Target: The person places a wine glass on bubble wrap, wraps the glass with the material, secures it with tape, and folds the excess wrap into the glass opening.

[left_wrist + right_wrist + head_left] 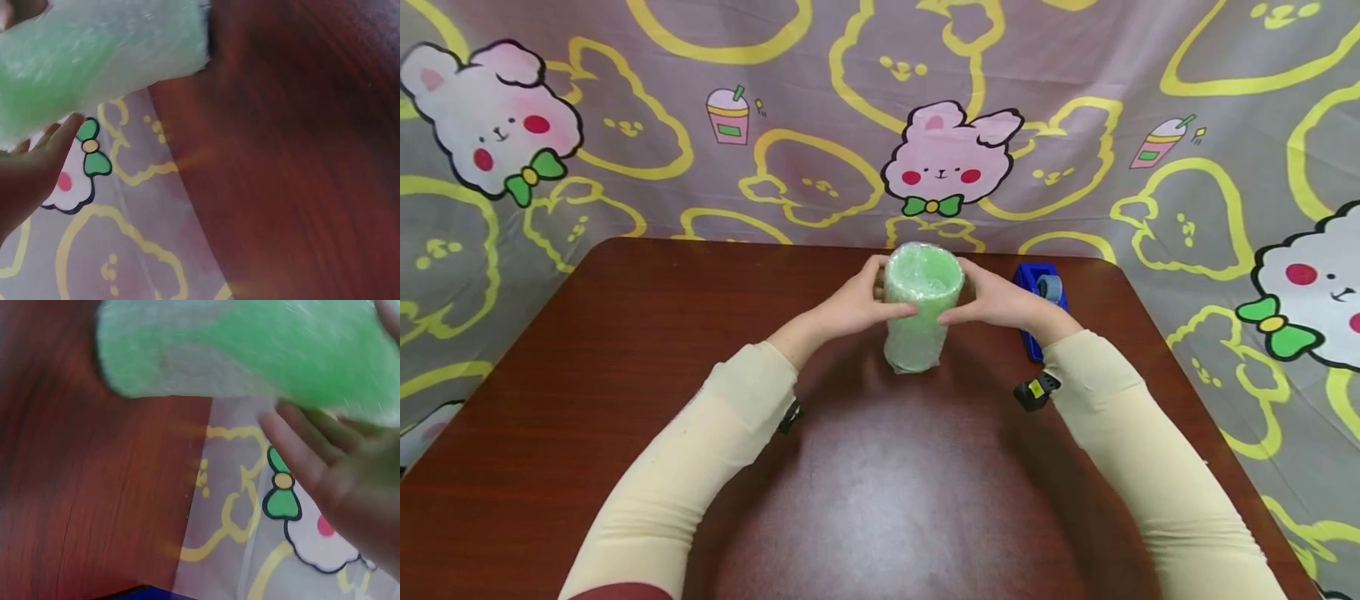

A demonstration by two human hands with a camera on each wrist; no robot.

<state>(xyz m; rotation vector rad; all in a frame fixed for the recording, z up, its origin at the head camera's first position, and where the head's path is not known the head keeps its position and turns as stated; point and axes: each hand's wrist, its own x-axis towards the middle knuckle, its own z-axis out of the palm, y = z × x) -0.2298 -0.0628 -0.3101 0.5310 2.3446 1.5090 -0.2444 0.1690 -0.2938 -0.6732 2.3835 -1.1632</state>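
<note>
A green cup-like cylinder wrapped in clear bubble wrap [917,321] stands upright near the back of the table, its open-looking top facing my head. My left hand [865,302] grips its left side near the top, thumb across the front. From the right, my right hand [996,298] grips it the same way. In the left wrist view the wrapped cylinder [100,62] lies across the top left, with fingers [59,140] against it. The right wrist view has the cylinder [250,350] along the top and my right hand [350,462] below. Whether its base touches the table is hard to tell.
A blue tape dispenser [1030,333] with a tape roll [1049,288] stands right of the cylinder, partly behind my right wrist. The brown wooden table [625,333] meets a patterned cloth [820,100] at the back and sides.
</note>
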